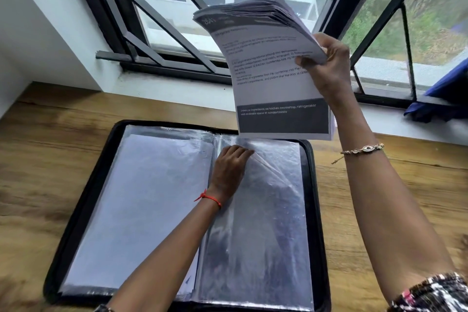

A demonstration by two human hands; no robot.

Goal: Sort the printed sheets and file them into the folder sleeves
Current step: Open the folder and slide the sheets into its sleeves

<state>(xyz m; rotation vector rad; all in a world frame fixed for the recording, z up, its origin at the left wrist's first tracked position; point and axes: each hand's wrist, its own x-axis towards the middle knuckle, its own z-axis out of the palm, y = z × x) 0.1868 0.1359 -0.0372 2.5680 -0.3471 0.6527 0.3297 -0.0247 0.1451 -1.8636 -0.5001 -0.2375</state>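
A black zip folder (83, 200) lies open on the wooden table, its clear plastic sleeves spread on both sides. The left sleeves (141, 197) hold white sheets. My left hand (229, 168) rests near the spine at the top of the right sleeve (268, 223), fingers curled at its upper edge, which is lifted and creased. My right hand (329, 66) holds a thick stack of printed sheets (268, 66) up above the folder, thumb across the front page. The top sheet shows text and a dark band at its bottom.
The wooden table (392, 185) runs to a white windowsill (177, 88) under a black-framed barred window (162, 40). A blue cloth (445, 88) lies on the sill at far right. A white wall (27, 33) stands at left.
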